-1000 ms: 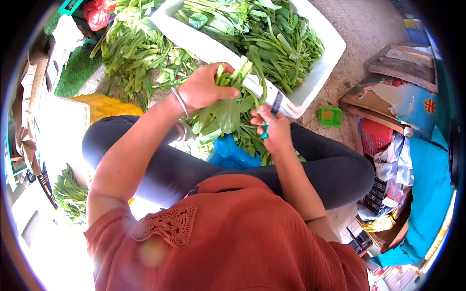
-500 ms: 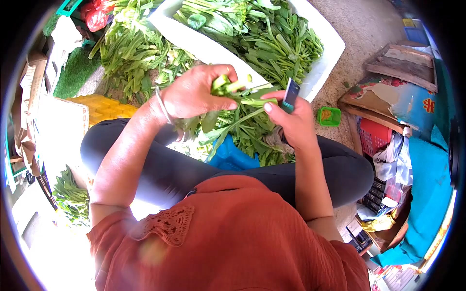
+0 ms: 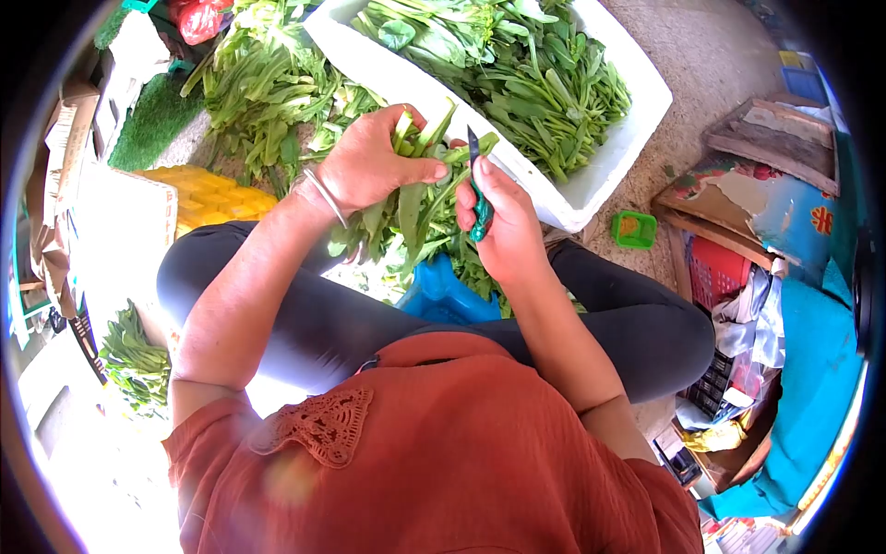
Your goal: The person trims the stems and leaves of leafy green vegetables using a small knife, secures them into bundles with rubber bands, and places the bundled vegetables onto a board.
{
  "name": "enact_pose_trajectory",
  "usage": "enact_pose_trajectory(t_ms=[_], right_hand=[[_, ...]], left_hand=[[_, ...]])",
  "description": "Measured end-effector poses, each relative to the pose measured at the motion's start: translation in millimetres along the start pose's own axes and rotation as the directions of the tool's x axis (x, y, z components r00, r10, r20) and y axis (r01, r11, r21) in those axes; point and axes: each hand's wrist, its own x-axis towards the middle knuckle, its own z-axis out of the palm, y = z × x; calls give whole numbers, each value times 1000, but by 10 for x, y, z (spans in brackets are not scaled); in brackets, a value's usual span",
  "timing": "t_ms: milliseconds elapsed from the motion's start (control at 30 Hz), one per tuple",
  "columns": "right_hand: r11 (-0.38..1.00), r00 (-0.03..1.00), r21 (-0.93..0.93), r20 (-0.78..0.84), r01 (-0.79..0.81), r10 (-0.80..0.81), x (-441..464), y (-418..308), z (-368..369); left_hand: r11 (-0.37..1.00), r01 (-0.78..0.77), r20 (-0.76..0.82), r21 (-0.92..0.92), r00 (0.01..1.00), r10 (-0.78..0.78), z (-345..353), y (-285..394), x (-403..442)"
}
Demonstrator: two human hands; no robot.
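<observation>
My left hand [image 3: 374,168] is closed around a small bunch of leafy greens [image 3: 413,214]; the cut stem ends point up past my thumb and the leaves hang below. Close on its right, my right hand [image 3: 506,222] grips a small knife [image 3: 480,210] by its green handle. The dark, narrow blade points upward, beside the stems. Whether the blade touches a stem I cannot tell. More greens lie beneath my hands, around a blue plastic container [image 3: 445,294] between my legs.
Ahead, a white foam box [image 3: 577,214] holds many greens [image 3: 544,102]. A loose pile of greens [image 3: 268,102] lies left of it, near a yellow crate [image 3: 210,196]. A small green basket [image 3: 634,229] sits at right; another bunch of greens [image 3: 134,358] is at far left.
My right hand has moved left, closer to my left hand, and the knife has turned to show its handle and upright blade. The stem earlier pinched at my right fingers has left them.
</observation>
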Motion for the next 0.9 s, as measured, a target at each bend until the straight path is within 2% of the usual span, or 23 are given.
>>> enact_pose_trajectory(t_ms=[33,100,133,200,233,267,300,333,400,433,467,500,600,667,733,767,800,833,867,900], right_hand=[[1000,999,-11,29,-28,29,32,21,-22],[995,996,-54,42,-82,84,63,58,-59],[995,996,-54,42,-82,84,64,113,-115],[977,982,-138,75,-164,175,80,296,-325],[931,957,-255,56,-262,284,94,378,-467],[930,957,-257,58,-261,284,101,475,-566],[811,946,-494,-87,-313,313,89,518,-573],[627,924,-681,-234,-377,301,69,547,-580],[606,905,-674,-280,-422,319,38,454,-530],[791,959,-545,-196,-278,202,36,397,-439],[919,989,-379,-137,-111,62,28,315,-329],[959,997,-280,-78,-43,22,8,173,-177],[979,996,-191,-34,71,-79,163,205,-36],[975,994,-211,-57,76,-90,229,183,-30],[996,982,8,-167,90,-87,241,73,-66],[988,964,24,-227,150,-141,255,45,-119],[980,948,-37,-248,196,-199,246,6,-172],[973,946,-124,-239,193,-218,240,3,-185],[959,944,-209,-229,191,-238,229,-13,-184],[944,958,-286,-184,163,-221,209,-24,-121]], left_hand=[[1000,1,-2,-1,1000,-1,-9,10,-14],[959,78,45,-273,997,-68,-25,26,-41],[959,78,45,-274,997,-68,-26,-2,-43],[976,207,99,-69,975,-200,-29,-121,-34],[970,182,119,-159,979,-164,-39,-173,-29],[971,180,116,-160,980,-163,-63,-191,-24],[980,151,68,-131,987,-144,-91,-179,-23],[986,128,23,-102,992,-127,-110,-167,-36],[973,173,32,-155,985,-170,-96,-147,-53],[978,159,30,-132,987,-157,-88,-149,-48],[984,144,30,-108,989,-142,-80,-151,-44],[977,120,47,-177,992,-113,-59,-187,-38],[988,72,76,-134,995,-62,-36,-230,13],[983,30,73,-181,997,-17,-38,-231,31],[986,81,5,-145,997,-81,-54,-123,9],[994,54,-27,-99,998,-57,-69,-240,43],[993,57,-30,-104,998,-61,-81,-239,21],[990,18,-97,139,995,-4,-93,-217,2],[927,-8,-146,376,987,67,-91,-205,-9],[927,-9,-143,374,987,67,-71,-214,-14]])
